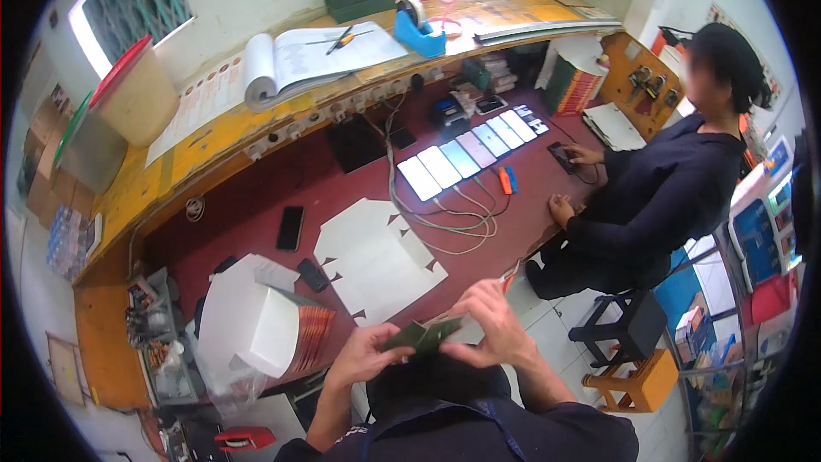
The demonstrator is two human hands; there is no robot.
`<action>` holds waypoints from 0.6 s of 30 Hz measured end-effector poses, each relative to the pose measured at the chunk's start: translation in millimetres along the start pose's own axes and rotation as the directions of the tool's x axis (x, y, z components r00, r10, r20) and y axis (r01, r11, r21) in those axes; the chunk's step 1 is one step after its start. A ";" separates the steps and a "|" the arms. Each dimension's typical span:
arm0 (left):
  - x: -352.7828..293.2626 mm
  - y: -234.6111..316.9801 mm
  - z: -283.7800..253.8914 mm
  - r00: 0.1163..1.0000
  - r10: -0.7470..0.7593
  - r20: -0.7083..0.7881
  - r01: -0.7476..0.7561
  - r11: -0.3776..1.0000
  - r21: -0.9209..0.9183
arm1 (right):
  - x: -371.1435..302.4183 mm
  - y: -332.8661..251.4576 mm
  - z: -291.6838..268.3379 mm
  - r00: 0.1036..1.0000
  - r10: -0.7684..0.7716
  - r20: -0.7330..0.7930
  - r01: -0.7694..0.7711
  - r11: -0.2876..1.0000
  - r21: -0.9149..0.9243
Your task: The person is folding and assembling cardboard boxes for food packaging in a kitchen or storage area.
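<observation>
Close to my body, a small dark green flat piece (421, 336), like a folded packet or card, is held up between my hands. My left hand (368, 358) pinches its left end with thumb and fingers. At its right end, the fingers of my right hand (492, 325) are bent around it, the thumb below. A thin orange and white strip (511, 275) shows just beyond my right fingers; whether I hold it cannot be made out. Past my hands lies a flat white cardboard cutout (376, 261) with notched edges. Left of it stands an open white box (267, 334) with orange-edged packets (315, 335).
A row of lit phones (462, 154) with cables lies on the red desk (522, 231). A dark phone (290, 228) rests nearer. At the right a seated person (667, 180) handles a small device. Stools (633, 381) stand at right; a yellow shelf (205, 171) borders the desk.
</observation>
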State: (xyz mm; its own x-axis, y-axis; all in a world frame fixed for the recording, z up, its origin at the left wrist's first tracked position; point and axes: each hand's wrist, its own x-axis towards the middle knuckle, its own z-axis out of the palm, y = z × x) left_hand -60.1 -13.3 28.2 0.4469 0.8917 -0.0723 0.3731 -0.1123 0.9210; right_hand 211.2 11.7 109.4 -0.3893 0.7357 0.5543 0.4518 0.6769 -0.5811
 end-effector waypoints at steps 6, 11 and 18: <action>-7.0 -8.8 35.2 0.880 0.050 0.472 0.285 0.740 -0.610 | -23.3 -20.7 -2.4 0.989 0.016 0.149 -0.061 0.951 0.304; -1.1 8.4 36.8 0.890 -0.208 0.405 0.410 0.754 -0.513 | -34.4 -20.4 1.3 0.942 0.187 0.278 -0.202 0.979 0.029; -15.5 25.5 20.8 0.984 -0.158 0.081 0.176 0.934 -0.312 | -39.2 -19.6 17.3 0.919 0.117 0.376 -0.205 0.957 0.203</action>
State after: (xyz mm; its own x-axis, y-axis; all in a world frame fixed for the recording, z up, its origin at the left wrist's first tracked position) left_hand -40.6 -39.1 44.8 0.4466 0.8597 -0.2480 0.1733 0.1888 0.9666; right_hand 203.7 -29.9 88.7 -0.6064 0.7649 0.2175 0.3495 0.5020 -0.7911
